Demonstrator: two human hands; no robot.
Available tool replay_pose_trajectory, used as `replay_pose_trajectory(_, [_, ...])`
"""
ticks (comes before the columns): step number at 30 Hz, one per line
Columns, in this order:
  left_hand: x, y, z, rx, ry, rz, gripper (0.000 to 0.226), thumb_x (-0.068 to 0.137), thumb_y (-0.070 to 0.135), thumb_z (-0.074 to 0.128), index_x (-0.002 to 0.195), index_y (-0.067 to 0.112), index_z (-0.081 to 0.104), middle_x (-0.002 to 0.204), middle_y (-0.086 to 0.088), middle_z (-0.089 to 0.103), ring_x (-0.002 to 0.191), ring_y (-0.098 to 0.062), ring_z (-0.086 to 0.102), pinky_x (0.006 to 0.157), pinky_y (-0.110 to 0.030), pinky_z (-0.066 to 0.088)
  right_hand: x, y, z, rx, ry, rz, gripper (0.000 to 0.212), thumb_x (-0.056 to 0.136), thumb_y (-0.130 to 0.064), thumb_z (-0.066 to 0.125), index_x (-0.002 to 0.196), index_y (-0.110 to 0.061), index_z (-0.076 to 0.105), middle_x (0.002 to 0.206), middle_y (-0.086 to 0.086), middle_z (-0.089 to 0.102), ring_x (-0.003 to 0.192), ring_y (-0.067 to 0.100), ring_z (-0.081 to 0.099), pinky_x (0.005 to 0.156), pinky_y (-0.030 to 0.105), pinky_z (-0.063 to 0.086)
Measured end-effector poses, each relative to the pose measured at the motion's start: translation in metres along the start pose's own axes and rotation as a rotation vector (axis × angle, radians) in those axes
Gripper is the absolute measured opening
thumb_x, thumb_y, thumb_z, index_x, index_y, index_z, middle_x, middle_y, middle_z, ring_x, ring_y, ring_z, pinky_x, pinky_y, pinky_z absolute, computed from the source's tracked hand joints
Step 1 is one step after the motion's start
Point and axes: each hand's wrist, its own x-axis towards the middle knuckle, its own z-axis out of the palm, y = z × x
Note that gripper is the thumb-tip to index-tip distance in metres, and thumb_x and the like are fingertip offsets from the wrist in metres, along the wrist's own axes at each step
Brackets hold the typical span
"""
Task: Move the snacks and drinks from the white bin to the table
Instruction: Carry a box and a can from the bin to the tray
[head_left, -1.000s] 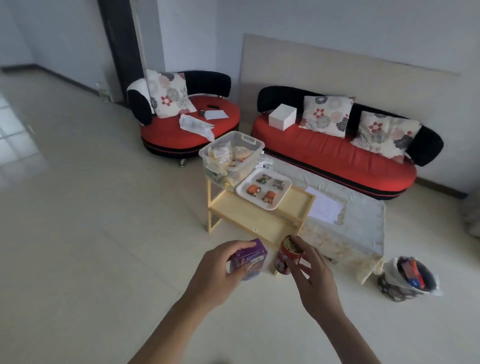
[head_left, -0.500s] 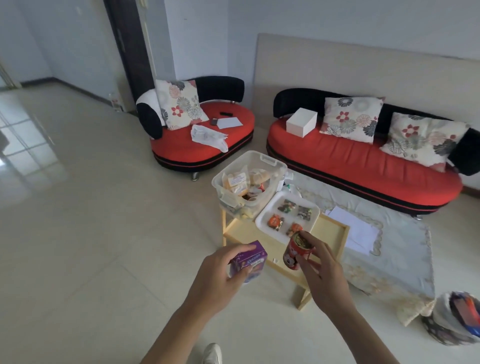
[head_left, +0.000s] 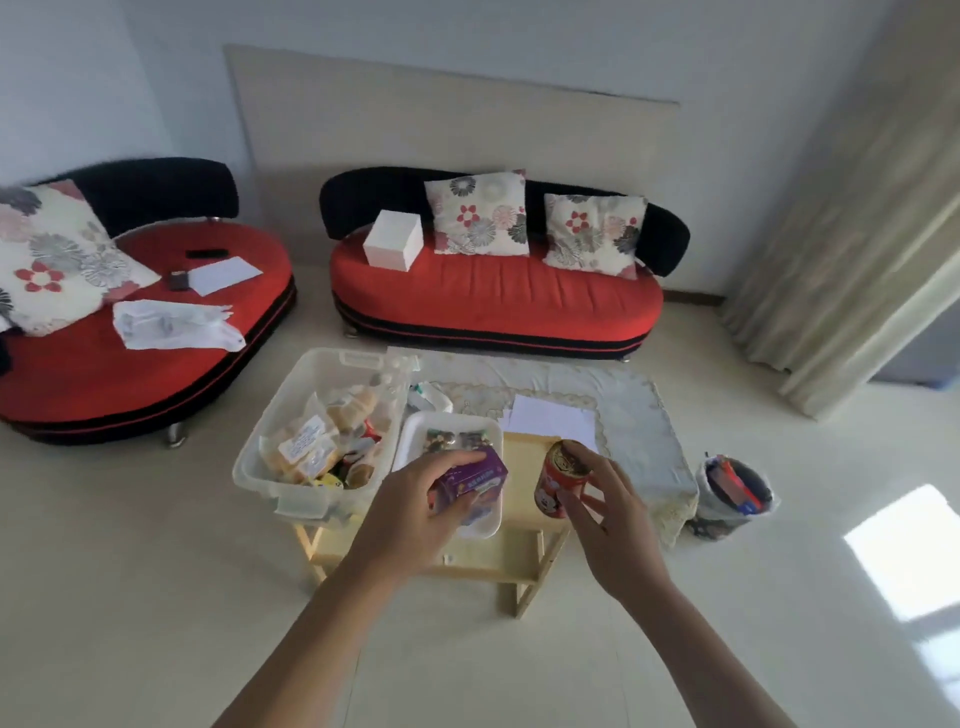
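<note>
While the white bin (head_left: 298, 400), with many snacks left inside, stands on the left end of the wooden table (head_left: 521, 462), the left hand (head_left: 410, 514) grasps a purple box (head_left: 475, 478) from above and the right hand (head_left: 610, 512) clasps an upright red can (head_left: 556, 488). Both are over the table, probably for setting down.

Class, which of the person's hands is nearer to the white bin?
Left. The left hand, gripping a purple box, is just right of the white bin, over the white tray; the right hand, holding a red can, is farther right.
</note>
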Motion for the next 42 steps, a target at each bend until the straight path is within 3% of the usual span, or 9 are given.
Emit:
replay_pose_trajectory(4, [0.038,-0.004,0.011,0.002,-0.047,0.052,0.039,0.09,0.022,0.077,0.124,0.039,0.067,0.111,0.031,0.066,0.101,0.013,0.063,0.085,-0.012,0.052,0.011,0.007,-0.003,0.001,0.076,0.027,0.045,0.099,-0.022,0.063,0.141,-0.037,0.053,0.134,-0.02,0.055,0.12,-0.004,0.057,0.098,0.025,0.053])
replay_pose_trajectory(11, [0.084,-0.036,0.058,-0.097,-0.194,0.008,0.04,0.09,0.021,0.077,0.126,0.035,0.067,0.117,0.02,0.07,0.106,0.0,0.067,0.091,-0.034,0.058,0.04,0.041,-0.001,0.029,0.153,0.131,0.044,0.099,-0.018,0.063,0.135,-0.042,0.054,0.125,-0.026,0.054,0.117,-0.005,0.055,0.094,0.011,0.048])
replay_pose_trajectory(16, [0.124,-0.063,0.087,-0.06,-0.255,-0.033,0.044,0.089,0.018,0.077,0.126,0.039,0.066,0.118,0.021,0.07,0.109,0.0,0.066,0.092,-0.034,0.057,0.083,0.085,0.007,0.067,0.152,0.197,0.042,0.099,-0.018,0.063,0.138,-0.034,0.056,0.128,-0.019,0.056,0.118,0.001,0.058,0.097,0.019,0.051])
replay_pose_trajectory(21, [0.182,-0.079,0.111,-0.032,-0.233,-0.08,0.044,0.089,0.011,0.076,0.125,0.034,0.068,0.118,0.018,0.07,0.109,-0.001,0.066,0.091,-0.032,0.057,0.142,0.125,0.008,0.085,0.105,0.226,0.045,0.099,-0.018,0.062,0.14,-0.034,0.054,0.131,-0.026,0.054,0.119,0.0,0.058,0.099,0.02,0.051])
replay_pose_trajectory(29, [0.284,-0.088,0.155,-0.019,-0.156,-0.131,0.043,0.088,0.016,0.076,0.127,0.034,0.066,0.117,0.021,0.07,0.108,-0.004,0.067,0.089,-0.035,0.058,0.25,0.181,-0.006,0.08,-0.026,0.203,0.043,0.099,-0.028,0.06,0.14,-0.038,0.051,0.132,-0.024,0.052,0.119,0.008,0.059,0.096,0.041,0.056])
replay_pose_trajectory(35, [0.317,-0.126,0.19,-0.09,-0.078,-0.178,0.046,0.086,0.008,0.077,0.127,0.024,0.066,0.118,0.016,0.071,0.109,-0.01,0.069,0.087,-0.039,0.06,0.304,0.222,0.009,0.022,-0.152,0.153,0.045,0.1,-0.036,0.054,0.144,-0.033,0.047,0.136,-0.017,0.049,0.121,0.007,0.057,0.096,0.036,0.057])
replay_pose_trajectory(38, [0.321,-0.16,0.207,-0.082,-0.097,-0.198,0.042,0.086,0.013,0.075,0.126,0.023,0.067,0.117,0.015,0.071,0.107,-0.012,0.07,0.086,-0.042,0.06,0.312,0.247,0.024,0.025,-0.19,0.15,0.049,0.101,-0.047,0.045,0.146,-0.028,0.046,0.138,-0.01,0.049,0.123,0.008,0.056,0.098,0.034,0.055])
replay_pose_trajectory(40, [0.322,-0.183,0.218,-0.065,-0.112,-0.214,0.043,0.086,0.012,0.074,0.126,0.023,0.067,0.117,0.015,0.07,0.108,-0.013,0.069,0.087,-0.042,0.059,0.314,0.266,0.037,0.01,-0.184,0.155,0.048,0.102,-0.042,0.046,0.146,-0.024,0.047,0.139,-0.007,0.05,0.123,0.003,0.053,0.098,0.028,0.053])
replay_pose_trajectory(42, [0.324,-0.207,0.229,-0.038,-0.135,-0.2,0.046,0.085,0.005,0.076,0.126,0.021,0.067,0.12,0.015,0.069,0.11,-0.011,0.067,0.09,-0.039,0.057,0.313,0.286,0.05,-0.029,-0.161,0.153,0.043,0.103,-0.023,0.054,0.146,-0.02,0.048,0.139,-0.004,0.051,0.122,-0.001,0.051,0.096,0.022,0.051])
